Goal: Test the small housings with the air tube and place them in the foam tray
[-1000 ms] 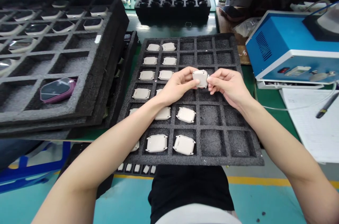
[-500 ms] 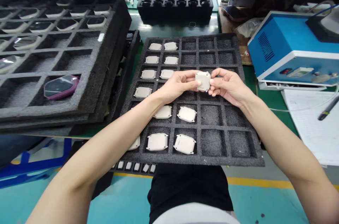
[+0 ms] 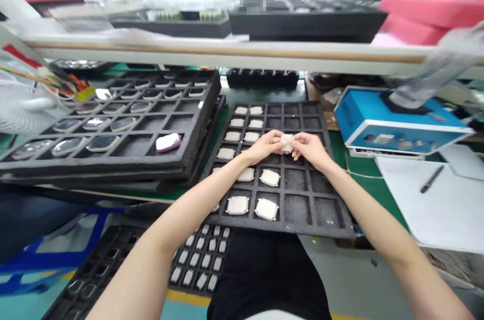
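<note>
A small off-white watch case (image 3: 287, 143) is pinched between both hands, above the black foam tray (image 3: 295, 229). My left hand (image 3: 266, 147) grips its left side with thumb and fingers. On its right side, the fingers of my right hand (image 3: 310, 149) are closed on the case too. Similar watch cases, such as one case (image 3: 266, 208) near the front edge, lie in the left compartments of the tray. My forearms hide some of the compartments.
Stacked foam trays (image 3: 151, 169) of watches stand on the left, a purple watch (image 3: 168, 142) among them. A blue machine (image 3: 401, 123), paper sheets (image 3: 401, 199) and a pen (image 3: 432, 179) are on the right. A shelf (image 3: 189, 53) spans the back; more trays (image 3: 200, 259) sit below.
The camera view has tilted up, bringing the shelf and the room behind into sight. Both hands still hold the watch case over the tray.
</note>
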A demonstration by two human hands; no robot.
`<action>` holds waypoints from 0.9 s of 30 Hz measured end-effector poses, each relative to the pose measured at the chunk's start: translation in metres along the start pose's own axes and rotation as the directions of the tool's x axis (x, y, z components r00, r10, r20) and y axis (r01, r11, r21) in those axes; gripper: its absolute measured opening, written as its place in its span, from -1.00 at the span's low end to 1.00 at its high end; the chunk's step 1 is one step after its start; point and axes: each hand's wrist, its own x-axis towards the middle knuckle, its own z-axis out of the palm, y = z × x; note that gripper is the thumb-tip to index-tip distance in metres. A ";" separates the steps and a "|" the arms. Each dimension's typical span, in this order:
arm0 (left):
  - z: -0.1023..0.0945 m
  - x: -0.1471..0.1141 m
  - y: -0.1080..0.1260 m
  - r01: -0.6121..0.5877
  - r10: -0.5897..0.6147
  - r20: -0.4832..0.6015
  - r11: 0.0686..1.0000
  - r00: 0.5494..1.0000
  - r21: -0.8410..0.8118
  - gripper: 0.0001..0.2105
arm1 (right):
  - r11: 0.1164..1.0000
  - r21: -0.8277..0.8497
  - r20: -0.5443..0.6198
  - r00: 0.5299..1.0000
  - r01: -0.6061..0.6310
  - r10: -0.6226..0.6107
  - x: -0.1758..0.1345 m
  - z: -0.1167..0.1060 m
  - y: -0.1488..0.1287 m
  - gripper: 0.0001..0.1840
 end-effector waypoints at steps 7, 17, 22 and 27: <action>0.009 -0.003 0.003 -0.014 0.040 -0.137 0.982 0.990 0.189 -0.79 | 0.973 -0.200 -0.210 0.965 0.116 -0.158 -0.040 -0.033 -0.043 -0.69; 0.010 -0.005 -0.002 -0.023 0.115 -0.150 0.860 0.982 0.510 -0.84 | 0.826 -0.560 -0.356 0.882 0.064 -0.310 -0.190 -0.141 -0.094 -0.69; 0.017 -0.006 0.007 -0.074 0.224 -0.151 0.756 0.963 0.650 -0.79 | 0.728 -0.685 -0.393 0.837 0.010 -0.381 -0.211 -0.173 -0.092 -0.78; 0.008 -0.007 0.001 -0.106 0.257 -0.059 0.584 0.965 0.805 -0.87 | 0.720 -0.680 -0.416 0.738 0.136 -0.532 -0.170 -0.212 -0.088 -0.96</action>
